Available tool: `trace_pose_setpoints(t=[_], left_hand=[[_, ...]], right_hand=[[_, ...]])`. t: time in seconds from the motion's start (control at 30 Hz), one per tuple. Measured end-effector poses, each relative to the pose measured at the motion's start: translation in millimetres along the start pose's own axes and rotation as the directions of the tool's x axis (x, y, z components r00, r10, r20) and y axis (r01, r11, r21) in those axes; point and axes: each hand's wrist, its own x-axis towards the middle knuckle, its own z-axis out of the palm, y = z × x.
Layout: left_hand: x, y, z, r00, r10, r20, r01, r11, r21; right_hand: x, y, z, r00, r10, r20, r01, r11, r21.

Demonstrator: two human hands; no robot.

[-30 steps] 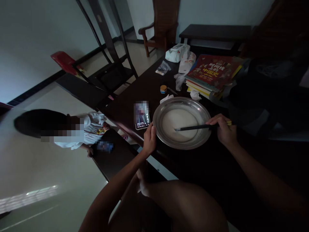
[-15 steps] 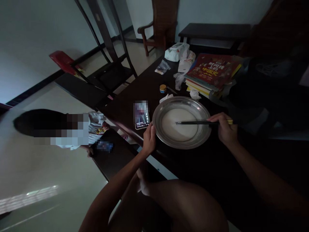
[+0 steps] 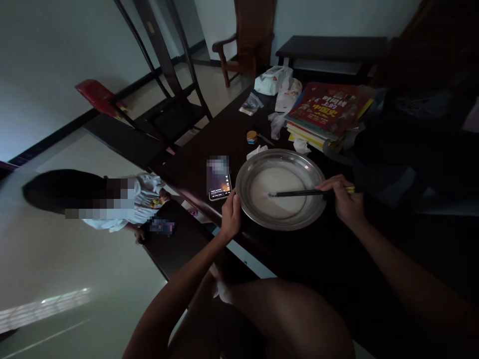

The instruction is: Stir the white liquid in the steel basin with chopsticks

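Observation:
A wide metal basin (image 3: 245,209) rests on the dark table and holds a milky white liquid (image 3: 277,179). On the basin's left rim my left hand (image 3: 231,214) is closed, thumb on top and fingers mostly hidden beneath. My right hand (image 3: 347,199), at the right side of the basin, grips dark chopsticks (image 3: 299,193) with yellowish ends. Their tips, coated in white, dip into the liquid left of its middle. Close to my left hand, a lit phone (image 3: 220,182) lies on the table.
Beyond the basin are a small gold-lidded jar (image 3: 252,136), crumpled tissue (image 3: 301,146), plastic bags (image 3: 275,81) and a stack of books (image 3: 329,112). To the left, another person (image 3: 119,202) is beside a dark bench (image 3: 175,249) with a blurred device on it.
The chopstick tips have moved slightly left and toward me through the liquid. My right hand has shifted a little left with them; my left hand keeps its hold on the rim.

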Motion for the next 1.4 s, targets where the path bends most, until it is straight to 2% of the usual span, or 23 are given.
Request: trace_pose_setpoints(t=[0.13, 0.27, 0.4, 0.57, 0.63, 0.73, 0.87, 1.03, 1.2, 1.33, 1.4], left_hand=[[0.0, -1.0, -0.4, 1.0, -0.01, 0.005, 0.01, 1.0, 0.004], [-0.2, -0.1, -1.4, 1.0, -0.009, 0.009, 0.009, 1.0, 0.001], [0.1, 0.7, -2.3, 1.0, -0.013, 0.011, 0.013, 1.0, 0.003], [0.8, 0.7, -2.7, 1.0, -0.013, 0.013, 0.013, 1.0, 0.006], [0.9, 0.8, -2.8, 1.0, -0.014, 0.008, 0.014, 1.0, 0.007], [0.9, 1.3, -2.9, 1.0, -0.016, 0.008, 0.016, 1.0, 0.009], [0.7, 2.1, -3.4, 1.0, -0.013, 0.012, 0.013, 1.0, 0.005], [0.4, 1.0, -3.5, 1.0, -0.019, 0.014, 0.019, 1.0, 0.008], [0.4, 0.5, -2.6, 1.0, -0.016, 0.004, 0.016, 1.0, 0.003], [0.9, 0.7, -2.9, 1.0, -0.01, 0.013, 0.01, 1.0, -0.005], [1.1, 0.6, -2.9, 1.0, -0.009, 0.011, 0.009, 1.0, -0.001]], right_hand=[[0.2, -2.5, 2.0, 0.997, 0.038, -0.064, -0.034, 0.998, 0.057], [0.3, -3.2, 2.8, 0.999, 0.046, -0.007, -0.046, 0.998, 0.045], [0.8, -1.9, 1.8, 0.997, 0.054, -0.063, -0.054, 0.999, 0.008], [0.3, -3.3, 2.1, 0.999, 0.045, -0.006, -0.045, 0.999, -0.025], [0.7, -4.0, 2.5, 0.999, 0.036, -0.03, -0.037, 0.998, -0.042], [1.5, -4.6, 3.2, 0.995, 0.064, -0.078, -0.063, 0.998, 0.018], [1.2, -4.4, 3.8, 0.998, 0.058, -0.01, -0.057, 0.998, 0.039], [0.5, -2.7, 2.5, 0.997, 0.057, -0.052, -0.054, 0.998, 0.043], [0.6, -2.6, 1.9, 0.999, 0.025, 0.02, -0.025, 1.0, -0.002], [1.3, -2.7, 2.8, 0.997, 0.046, -0.061, -0.044, 0.999, 0.029], [1.1, -2.9, 3.3, 0.998, 0.053, -0.035, -0.051, 0.996, 0.068]])
